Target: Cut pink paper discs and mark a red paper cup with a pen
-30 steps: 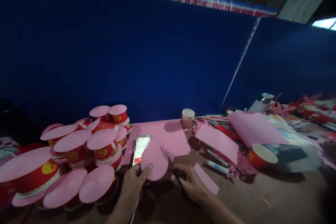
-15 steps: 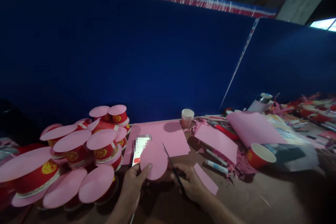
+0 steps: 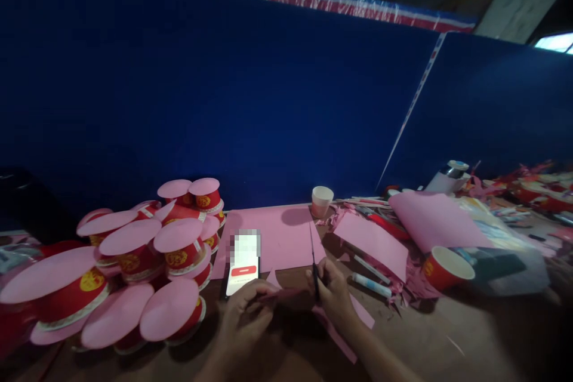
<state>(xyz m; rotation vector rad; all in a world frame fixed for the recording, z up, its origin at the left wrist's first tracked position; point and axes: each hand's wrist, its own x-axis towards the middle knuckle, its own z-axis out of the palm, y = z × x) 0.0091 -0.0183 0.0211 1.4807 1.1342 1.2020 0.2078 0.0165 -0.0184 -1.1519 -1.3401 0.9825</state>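
My left hand [image 3: 253, 310] pinches a piece of pink paper [image 3: 274, 283], seen nearly edge-on and partly hidden by the fingers. To its right, my right hand [image 3: 333, 295] is closed on dark scissors [image 3: 314, 271], whose blades point up and away over the pink sheets. Under and beside my right wrist lies a pink strip [image 3: 338, 337]. A lit phone [image 3: 244, 277] rests just beyond my left hand, at the left edge of the flat pink sheets [image 3: 284, 239].
Red cups topped with pink discs [image 3: 176, 239] crowd the left. A pale cup [image 3: 321, 200] stands behind the sheets. On the right are pink paper [image 3: 373, 239], a marker [image 3: 371, 285], a red cup [image 3: 447, 268] and scraps. A blue partition [image 3: 268, 101] rises behind.
The pink disc in my left hand has dropped and turned from face-on to nearly edge-on, uncovering the phone. My right hand has moved slightly right and up, with the scissors pointing more upright.
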